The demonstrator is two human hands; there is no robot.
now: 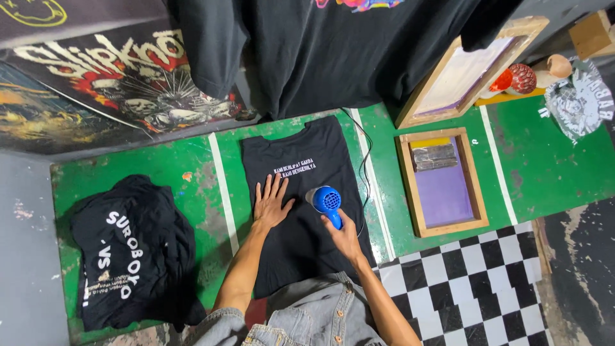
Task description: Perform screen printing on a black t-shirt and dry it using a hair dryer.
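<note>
A black t-shirt (301, 186) with small white printed lettering lies flat on the green table (192, 166). My left hand (270, 204) rests palm down on it, fingers spread, just below the lettering. A blue hair dryer (327, 200) is gripped by its handle in my right hand (344, 238), its round body over the shirt to the right of my left hand. The dryer's black cord (364, 170) runs up along the shirt's right edge.
A pile of black printed shirts (131, 250) lies at the table's left. A wooden screen-printing frame (442, 182) with purple mesh lies at right; another frame (464, 74) leans behind it. Black shirts (320, 45) hang above. Checkered floor (467, 288) lies at lower right.
</note>
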